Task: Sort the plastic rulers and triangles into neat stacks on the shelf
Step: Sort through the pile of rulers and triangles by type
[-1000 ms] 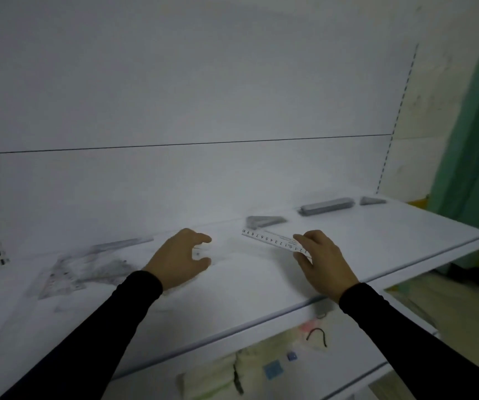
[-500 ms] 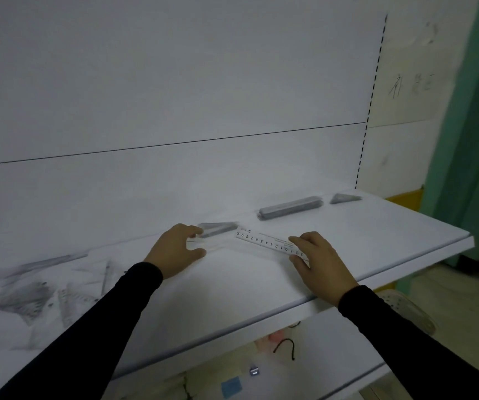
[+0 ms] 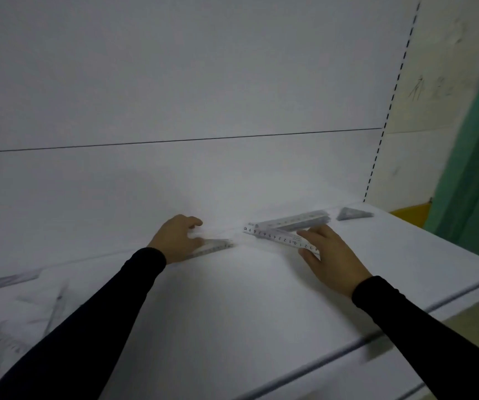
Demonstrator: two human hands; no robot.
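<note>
The right hand [image 3: 330, 256] has its grip clamped on a ruler [image 3: 272, 237] whose long axis points back-left.

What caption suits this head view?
Right hand brings a ruler toward the ruler stack; left hand rests on a triangle.

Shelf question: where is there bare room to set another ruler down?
The widest bare patch on the shelf is the front, between the two sleeves. Another lies right of the right hand, before the small triangle. The far left, with its loose pile, is crowded.
</note>
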